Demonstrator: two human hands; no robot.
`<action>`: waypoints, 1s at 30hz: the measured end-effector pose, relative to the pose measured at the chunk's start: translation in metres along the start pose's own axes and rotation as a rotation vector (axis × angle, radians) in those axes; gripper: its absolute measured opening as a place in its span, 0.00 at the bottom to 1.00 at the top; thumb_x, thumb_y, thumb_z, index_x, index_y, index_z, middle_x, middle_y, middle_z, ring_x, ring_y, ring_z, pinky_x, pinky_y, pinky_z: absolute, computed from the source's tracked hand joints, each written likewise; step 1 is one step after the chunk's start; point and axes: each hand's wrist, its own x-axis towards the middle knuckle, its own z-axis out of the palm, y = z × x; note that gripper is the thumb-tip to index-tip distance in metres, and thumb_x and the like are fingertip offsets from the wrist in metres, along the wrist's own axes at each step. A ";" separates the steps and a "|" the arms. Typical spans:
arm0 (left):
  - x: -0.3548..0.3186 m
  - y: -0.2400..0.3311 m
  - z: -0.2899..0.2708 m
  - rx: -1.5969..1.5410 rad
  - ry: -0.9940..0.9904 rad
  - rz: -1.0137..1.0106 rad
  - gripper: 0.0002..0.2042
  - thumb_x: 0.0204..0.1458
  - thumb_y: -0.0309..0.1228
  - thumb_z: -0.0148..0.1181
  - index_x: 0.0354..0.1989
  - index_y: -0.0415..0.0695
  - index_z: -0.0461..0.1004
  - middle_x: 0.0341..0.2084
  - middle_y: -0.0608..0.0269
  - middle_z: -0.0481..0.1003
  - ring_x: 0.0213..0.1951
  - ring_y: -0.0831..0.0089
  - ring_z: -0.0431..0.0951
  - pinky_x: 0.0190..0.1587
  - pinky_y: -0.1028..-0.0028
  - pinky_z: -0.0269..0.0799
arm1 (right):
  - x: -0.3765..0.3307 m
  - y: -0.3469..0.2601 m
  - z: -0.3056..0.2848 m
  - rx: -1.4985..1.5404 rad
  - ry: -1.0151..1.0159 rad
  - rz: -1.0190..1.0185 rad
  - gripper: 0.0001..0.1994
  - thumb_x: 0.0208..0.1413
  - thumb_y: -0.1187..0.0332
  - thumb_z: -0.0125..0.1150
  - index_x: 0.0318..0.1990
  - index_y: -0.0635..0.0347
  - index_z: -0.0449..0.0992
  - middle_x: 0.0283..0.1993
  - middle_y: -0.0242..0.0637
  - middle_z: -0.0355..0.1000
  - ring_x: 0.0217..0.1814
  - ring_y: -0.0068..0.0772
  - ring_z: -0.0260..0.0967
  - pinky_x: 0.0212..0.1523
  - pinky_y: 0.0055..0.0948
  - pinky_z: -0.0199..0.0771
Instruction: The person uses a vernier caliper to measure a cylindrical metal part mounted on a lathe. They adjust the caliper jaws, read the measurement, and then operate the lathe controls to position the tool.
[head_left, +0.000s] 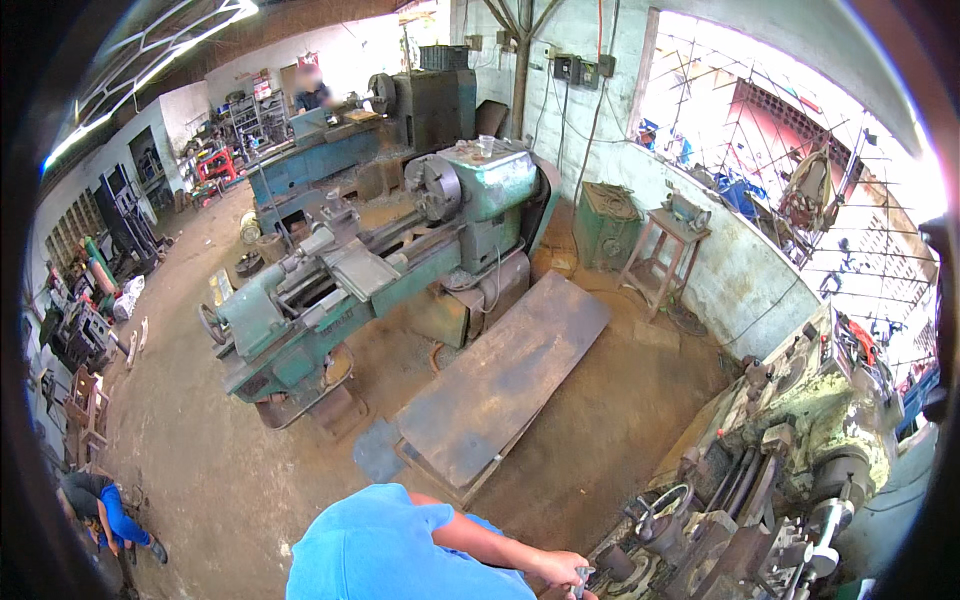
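Observation:
My right hand [562, 570] reaches out from my blue sleeve [390, 545] at the bottom edge. Its fingers are closed around a small grey metal handle [581, 580] at the near end of a worn, grimy lathe [790, 450] on my right. A round handwheel [666, 500] on that lathe sits just beyond the hand. My left hand is out of the picture.
A green lathe [380, 270] stands mid-floor with a long wooden platform [500, 380] beside it. A blue lathe [320, 150] and a person [310, 90] are at the back. Another person [100, 510] crouches lower left. A stool with a grinder [670, 245] and a green cabinet [605, 225] stand by the right wall.

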 end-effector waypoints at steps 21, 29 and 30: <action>-0.057 0.031 -0.018 -0.007 0.164 0.067 0.05 0.54 0.32 0.61 0.31 0.45 0.76 0.20 0.65 0.76 0.18 0.76 0.73 0.21 0.73 0.69 | 0.034 0.033 0.026 0.267 -0.130 -0.049 0.07 0.64 0.74 0.57 0.45 0.68 0.78 0.38 0.36 0.78 0.39 0.27 0.73 0.42 0.27 0.75; -0.059 0.026 -0.016 0.052 0.082 0.007 0.06 0.53 0.32 0.63 0.34 0.44 0.78 0.21 0.65 0.76 0.20 0.75 0.74 0.22 0.73 0.69 | 0.016 -0.019 0.012 0.097 -0.090 0.052 0.09 0.61 0.66 0.62 0.42 0.62 0.79 0.33 0.45 0.77 0.35 0.32 0.73 0.39 0.34 0.75; -0.057 0.025 -0.015 0.059 0.074 0.026 0.06 0.53 0.32 0.64 0.34 0.44 0.78 0.21 0.65 0.76 0.20 0.76 0.74 0.22 0.73 0.69 | 0.015 -0.025 0.009 0.076 -0.093 0.078 0.09 0.61 0.65 0.63 0.42 0.61 0.79 0.32 0.46 0.77 0.34 0.33 0.73 0.39 0.36 0.75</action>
